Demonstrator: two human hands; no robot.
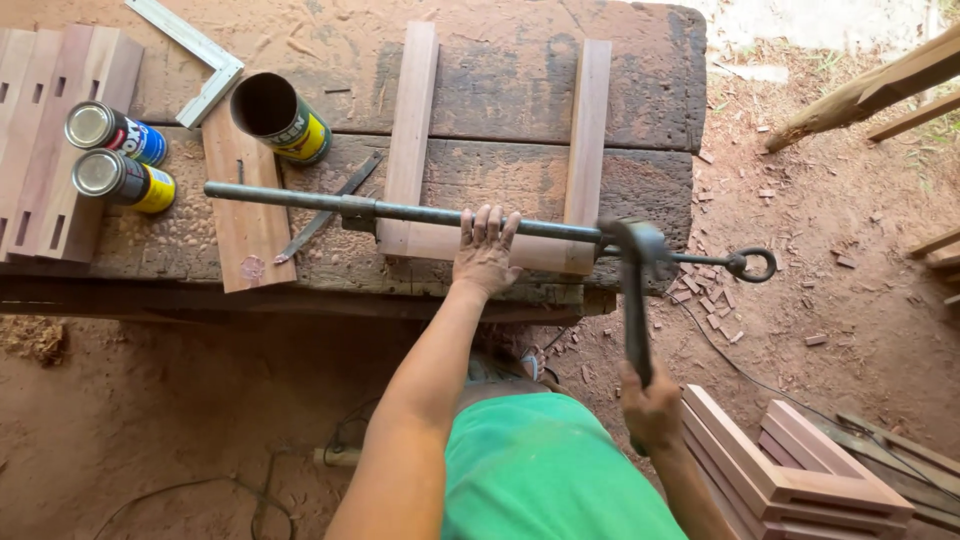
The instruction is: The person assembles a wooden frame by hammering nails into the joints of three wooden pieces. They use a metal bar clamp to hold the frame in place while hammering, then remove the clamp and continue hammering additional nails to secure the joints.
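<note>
A long dark metal bar clamp [300, 200] lies across a U-shaped wooden frame [415, 120] on a worn wooden workbench [500, 60]. My left hand [485, 250] presses flat on the frame's near rail and the clamp bar, fingers spread. My right hand [650, 400] grips the handle of a hammer [637, 300], whose head sits against the clamp's jaw at the frame's right corner. The clamp's screw with a ring end [750, 264] sticks out past the bench.
Two closed cans [115, 155] and an open can on its side [280, 115] lie at the left, near a metal square [200, 50], slotted boards [50, 130] and a loose board [245, 220]. Stacked wooden frames [790, 470] stand on the dirt floor at right.
</note>
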